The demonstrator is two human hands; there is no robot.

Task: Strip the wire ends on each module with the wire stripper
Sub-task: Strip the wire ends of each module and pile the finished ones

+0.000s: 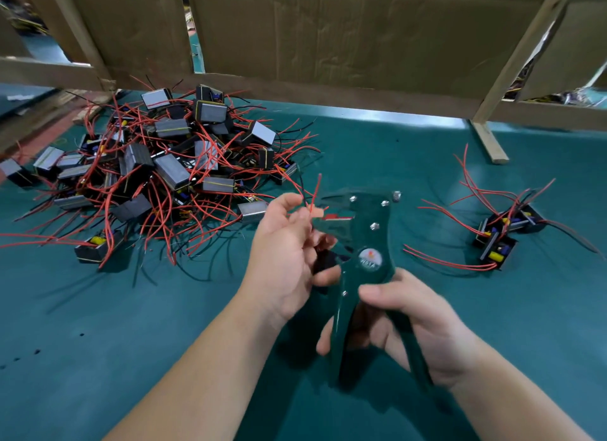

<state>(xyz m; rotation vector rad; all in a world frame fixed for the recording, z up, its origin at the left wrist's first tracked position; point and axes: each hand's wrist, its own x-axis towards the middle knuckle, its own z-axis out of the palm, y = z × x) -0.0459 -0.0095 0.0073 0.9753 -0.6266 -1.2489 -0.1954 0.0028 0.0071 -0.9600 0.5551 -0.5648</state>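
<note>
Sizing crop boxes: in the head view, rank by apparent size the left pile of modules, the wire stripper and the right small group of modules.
1. pile of modules, clearly largest.
2-3. wire stripper and small group of modules: unsure; the stripper is nearer the camera, and the group's splayed wires spread about as wide.

I see the dark green wire stripper [368, 243] upright, a red wire [316, 191] at its nose. Black modules [157, 165] lie heaped left; a smaller cluster [502, 240] sits right.
</note>
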